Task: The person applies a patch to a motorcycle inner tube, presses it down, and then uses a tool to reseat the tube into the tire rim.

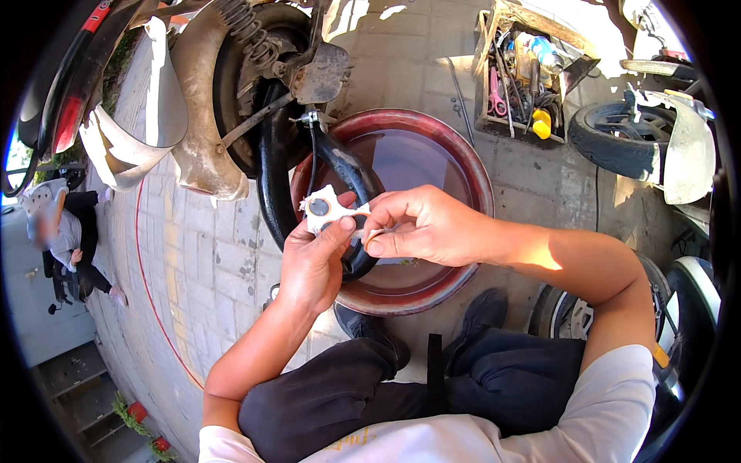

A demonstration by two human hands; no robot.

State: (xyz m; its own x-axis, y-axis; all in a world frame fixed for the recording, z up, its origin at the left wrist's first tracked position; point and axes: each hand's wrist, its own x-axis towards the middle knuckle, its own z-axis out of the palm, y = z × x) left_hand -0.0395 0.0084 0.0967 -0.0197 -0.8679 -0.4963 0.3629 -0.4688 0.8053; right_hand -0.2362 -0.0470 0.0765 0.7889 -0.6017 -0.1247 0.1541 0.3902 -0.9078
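Note:
My left hand (pixel 315 261) is closed, thumb on top, on a ragged white sheet of tire patches (pixel 337 206). Round dark patches with orange rims show on that sheet. At its right end my right hand (pixel 413 228) pinches a small orange-edged tire patch (pixel 373 234), mostly hidden by the fingers. Below and behind the hands hangs a black inner tube (pixel 272 174), pulled partly out of the wheel and lying over the rim of a red basin (pixel 482 174) of murky water. The tube's metal valve area (pixel 310 118) shows near the wheel.
A motorbike wheel (pixel 224 92) with a dirty fender stands at the upper left. A wooden toolbox (pixel 482 116) full of tools lies beyond the basin. Another tire (pixel 610 147) is at the right. A red hose (pixel 147 278) crosses the paving; a person (pixel 73 239) sits far left.

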